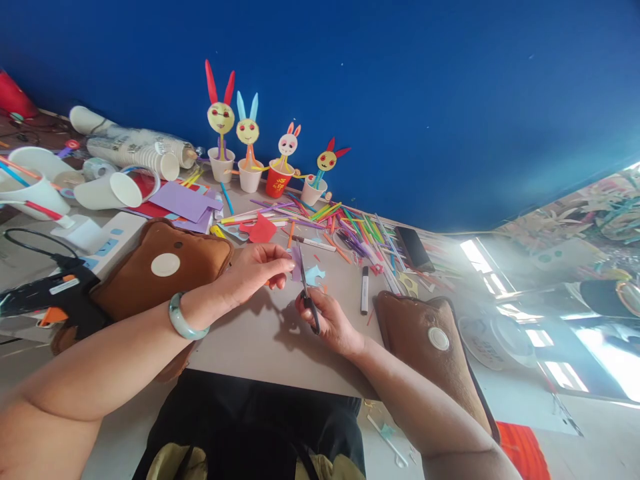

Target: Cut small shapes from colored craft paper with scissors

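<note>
My right hand is closed round the black handles of a pair of scissors, whose blades point up and away from me. Just left of the blades, my left hand pinches a small piece of purple paper. The paper lies beside or between the blades; I cannot tell which. A bit of orange shows under my left fingers, too small to name. On the table behind the scissors are light blue paper scraps and a red paper piece.
Four-cup row aside, several rabbit-faced paper cups stand along the blue wall. Coloured straws, a phone and a marker lie ahead. Brown cushions flank my arms. A black glue gun rests at left.
</note>
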